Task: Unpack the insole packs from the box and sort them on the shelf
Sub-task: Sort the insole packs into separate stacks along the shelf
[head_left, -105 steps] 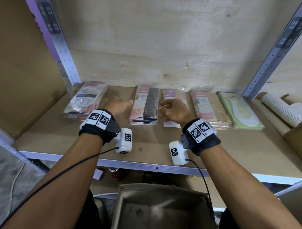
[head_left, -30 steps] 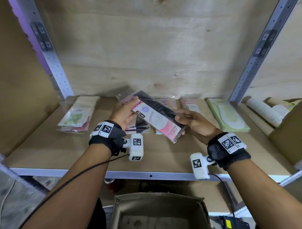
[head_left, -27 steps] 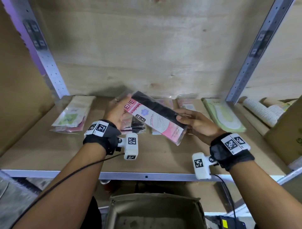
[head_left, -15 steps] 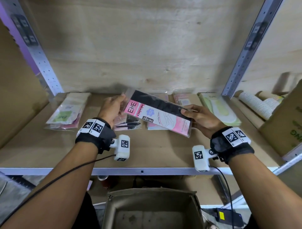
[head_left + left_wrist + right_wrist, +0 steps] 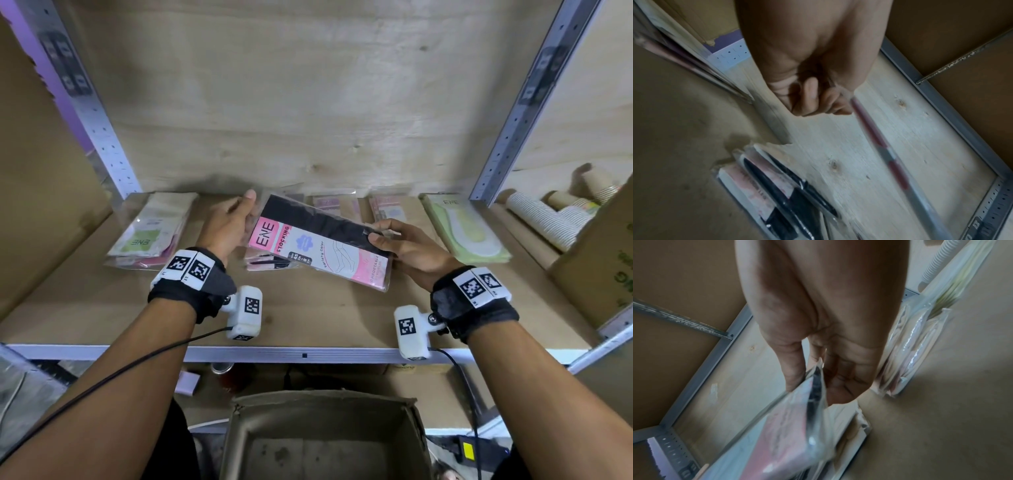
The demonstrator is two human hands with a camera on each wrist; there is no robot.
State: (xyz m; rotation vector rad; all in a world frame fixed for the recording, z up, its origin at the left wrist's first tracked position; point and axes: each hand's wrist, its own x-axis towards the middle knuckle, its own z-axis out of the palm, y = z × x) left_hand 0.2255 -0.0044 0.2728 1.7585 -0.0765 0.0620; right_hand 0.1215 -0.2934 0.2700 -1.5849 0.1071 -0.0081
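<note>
Head view is showing both hands gripping a pink-and-black pack (image 5: 320, 243) reading "ENE STOCKING": left hand (image 5: 226, 229) pinching one end, right hand (image 5: 407, 248) clamping the other, above the shelf (image 5: 308, 318). Green "ENE" packs (image 5: 462, 228) are lying alongside; the box (image 5: 325, 442) is sitting below.

Front strip: bare brown board of the wooden shelf (image 5: 308, 318) runs the whole width near the metal edge, open to a hand.
Far row: flat clear-plastic insole packs lie side by side along the back, from the green-labelled stack (image 5: 150, 233) at left to the pale green pack (image 5: 466, 233) at right.
Middle: a pink-and-black pack (image 5: 322, 246), held up by both hands, blocks the centre.
Right side: grey metal upright (image 5: 513, 116), then ribbed paper cups (image 5: 544, 219).
Below: open cardboard box (image 5: 322, 442).
</note>
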